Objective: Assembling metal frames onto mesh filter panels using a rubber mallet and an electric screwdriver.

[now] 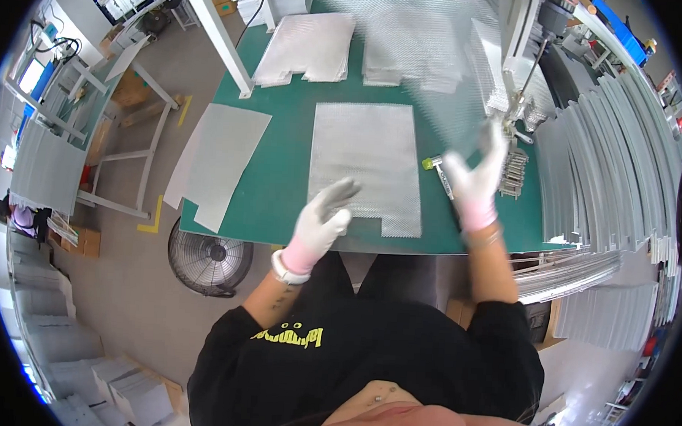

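Hovering above the near edge of the green mat [282,172], the left hand [322,220] wears a white glove with a pink cuff; its fingers are loosely spread and hold nothing, the fingertips just over the near left corner of the flat mesh sheet [366,164]. This mesh sheet lies flat at the centre of the mat, with a notched near edge.

The right hand [475,181], gloved likewise, is raised to the right of that sheet. Thumb and fingers are apart and reach up to the lower edge of a second mesh sheet [431,57], which appears blurred and lifted above the far part of the mat. Whether the fingers actually pinch it cannot be told.

A small tube with a yellow-green cap [438,171] lies on the mat just left of the right hand. A metal clip assembly [514,171] sits just right of it. A stack of mesh sheets [306,48] rests at the far left of the mat, and a plain grey sheet [218,162] overhangs the mat's left edge. Metal frames [617,164] are stacked at the right. A floor fan [208,257] stands below the near left corner.
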Demonstrator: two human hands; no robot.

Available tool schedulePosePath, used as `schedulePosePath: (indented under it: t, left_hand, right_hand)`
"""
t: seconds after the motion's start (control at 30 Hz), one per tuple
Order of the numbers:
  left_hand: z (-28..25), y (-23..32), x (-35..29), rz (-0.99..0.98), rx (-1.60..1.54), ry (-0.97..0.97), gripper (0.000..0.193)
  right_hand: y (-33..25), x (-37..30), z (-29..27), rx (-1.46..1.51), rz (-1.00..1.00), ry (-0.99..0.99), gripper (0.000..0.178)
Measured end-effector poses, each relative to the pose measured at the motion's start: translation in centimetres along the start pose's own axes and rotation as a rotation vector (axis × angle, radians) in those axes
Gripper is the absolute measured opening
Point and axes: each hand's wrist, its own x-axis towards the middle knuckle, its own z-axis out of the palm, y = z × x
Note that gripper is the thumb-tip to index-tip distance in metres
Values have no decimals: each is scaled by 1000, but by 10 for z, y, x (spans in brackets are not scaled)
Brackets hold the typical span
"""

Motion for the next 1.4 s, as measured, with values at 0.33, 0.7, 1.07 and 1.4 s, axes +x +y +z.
schedulePosePath:
  t: [0.33, 0.7, 1.07, 1.4]
  left_hand:
    - [-22, -14, -4, 23, -422, 376, 44]
    - [-17, -43, 15, 46, 712, 172, 82]
    - [-18, -71, 23, -68, 1013, 66, 80]
    - [-18, -65, 26, -158, 992, 25, 80]
  right_hand:
    - [-66, -49, -26, -259, 43, -279, 85]
    - [-20, -88, -6, -134, 396, -469, 81]
    - [-4, -113, 16, -314, 348, -605, 59]
    - [8, -115, 17, -307, 318, -648, 54]
